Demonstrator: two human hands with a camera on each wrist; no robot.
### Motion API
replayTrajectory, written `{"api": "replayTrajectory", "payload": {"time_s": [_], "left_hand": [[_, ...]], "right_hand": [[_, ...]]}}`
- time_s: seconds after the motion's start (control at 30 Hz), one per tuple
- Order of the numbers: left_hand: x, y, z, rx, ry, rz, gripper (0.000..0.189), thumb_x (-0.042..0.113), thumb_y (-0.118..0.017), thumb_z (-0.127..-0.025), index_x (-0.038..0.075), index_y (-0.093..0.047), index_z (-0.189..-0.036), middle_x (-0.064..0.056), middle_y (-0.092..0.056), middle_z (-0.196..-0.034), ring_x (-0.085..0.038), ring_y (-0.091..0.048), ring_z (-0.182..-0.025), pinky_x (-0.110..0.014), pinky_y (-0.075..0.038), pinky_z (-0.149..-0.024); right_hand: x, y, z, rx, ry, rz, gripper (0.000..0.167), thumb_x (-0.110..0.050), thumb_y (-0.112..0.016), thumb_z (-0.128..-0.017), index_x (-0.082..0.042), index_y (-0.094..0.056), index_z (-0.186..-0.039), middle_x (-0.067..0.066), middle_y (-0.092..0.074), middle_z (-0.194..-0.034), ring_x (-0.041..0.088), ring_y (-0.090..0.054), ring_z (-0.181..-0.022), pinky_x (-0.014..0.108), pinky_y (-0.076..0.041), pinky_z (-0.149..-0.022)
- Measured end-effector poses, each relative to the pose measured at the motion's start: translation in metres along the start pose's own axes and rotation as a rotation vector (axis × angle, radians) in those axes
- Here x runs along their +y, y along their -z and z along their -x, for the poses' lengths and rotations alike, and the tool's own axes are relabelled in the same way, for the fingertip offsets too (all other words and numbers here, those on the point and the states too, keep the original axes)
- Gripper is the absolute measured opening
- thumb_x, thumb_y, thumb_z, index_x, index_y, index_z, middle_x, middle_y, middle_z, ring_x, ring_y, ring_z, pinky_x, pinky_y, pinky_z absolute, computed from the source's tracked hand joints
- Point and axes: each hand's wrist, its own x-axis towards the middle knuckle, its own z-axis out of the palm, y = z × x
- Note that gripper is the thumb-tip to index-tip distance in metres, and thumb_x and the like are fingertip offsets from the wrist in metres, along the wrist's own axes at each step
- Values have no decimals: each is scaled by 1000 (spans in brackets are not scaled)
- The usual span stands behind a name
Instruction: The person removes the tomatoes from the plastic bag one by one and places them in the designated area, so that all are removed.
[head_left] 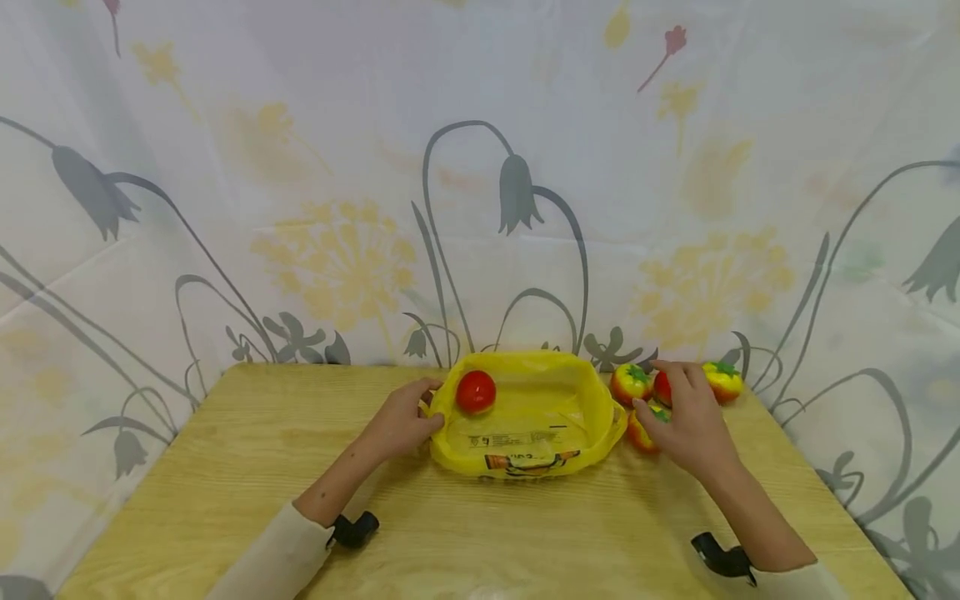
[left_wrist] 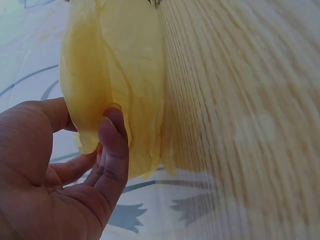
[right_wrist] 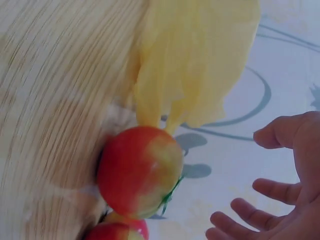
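Observation:
A yellow plastic bag [head_left: 517,468] lies with its mouth spread wide at the far middle of the table. Inside it, toward the left, is a round red tomato [head_left: 476,392]. My left hand [head_left: 401,423] pinches the bag's left edge; in the left wrist view the thin plastic [left_wrist: 137,75] passes between the digits. To the right of the bag, my right hand [head_left: 693,421] hovers with spread, slightly bent fingers over a group of red-and-yellow tomatoes with green tops. One tomato [right_wrist: 140,170] shows below the hand, apart from its fingers. The hand partly hides the group in the head view.
Another tomato [head_left: 631,383] sits close against the bag's right side, and one more [head_left: 722,382] stands at the far right. A wooden table [head_left: 495,542] reaches back to a flower-printed cloth [head_left: 480,250].

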Motion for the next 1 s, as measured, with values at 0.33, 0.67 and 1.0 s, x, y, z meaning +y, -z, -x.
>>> {"api": "replayTrajectory", "payload": {"time_s": [0.33, 0.67, 1.0], "left_hand": [[-4, -3, 1, 2, 8, -17, 50, 10, -71, -93, -1, -61, -141, -11, -68, -109, -18, -63, -85, -32, -58, -72], [-1, -2, -2, 7, 2, -11, 48, 9, -72, -95, -1, -61, -142, -10, -68, -108, -18, -62, -83, -32, -58, -71], [-1, -2, -2, 8, 0, 21, 51, 9, -71, -96, -3, -58, -144, -12, -66, -110, -18, -64, -82, -31, -56, -67]], "right_hand": [[-21, -18, -4, -100, -34, -37, 58, -15, -77, -94, 0, -52, -144, 26, -48, -136, 45, -57, -114, 66, -52, -100], [-43, -31, -13, -108, 22, -53, 56, -15, -77, -93, -1, -56, -143, 22, -52, -134, 36, -57, -104, 57, -57, -91], [-62, -46, -16, -96, 94, -90, 50, -14, -78, -94, 0, -59, -139, 21, -53, -133, 40, -60, -113, 58, -55, -96]]}}
